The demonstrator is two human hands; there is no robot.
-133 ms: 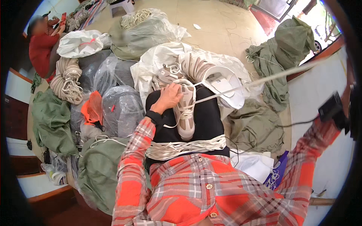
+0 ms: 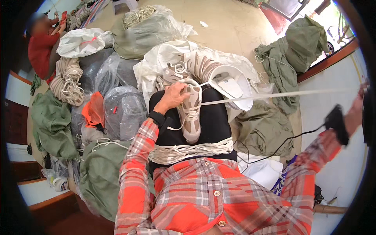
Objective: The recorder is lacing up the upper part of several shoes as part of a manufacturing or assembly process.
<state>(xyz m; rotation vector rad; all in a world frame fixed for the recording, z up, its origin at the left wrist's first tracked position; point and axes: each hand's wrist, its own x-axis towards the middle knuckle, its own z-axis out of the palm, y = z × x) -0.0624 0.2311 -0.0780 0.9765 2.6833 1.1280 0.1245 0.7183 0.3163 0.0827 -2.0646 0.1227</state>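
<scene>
A beige-and-white sneaker [image 2: 190, 117] lies on my black-trousered lap, toe toward me. My left hand [image 2: 175, 96] is closed around its upper near the collar and tongue. White lace crosses part of the shoe's front. From there one shoelace [image 2: 270, 95] stretches taut to the far right, where my right hand [image 2: 355, 109] grips it at the picture's dark rim; its fingers are blurred and partly cut off. Another loose lace end hangs left of the shoe. A bundle of white laces [image 2: 192, 150] lies across my lap at the waist.
Beyond my knees a white sack [image 2: 156, 55] holds more beige sneakers and a stack of nested shoes [image 2: 203, 68]. Plastic-wrapped dark bundles [image 2: 124, 113] and green sacks [image 2: 53, 123] crowd the left. More green sacks [image 2: 270, 129] lie right. A person in red [image 2: 41, 53] sits far left.
My right hand has come lower and nearer, and the taut lace has swung from a slant to almost level. My left hand stays on the sneaker.
</scene>
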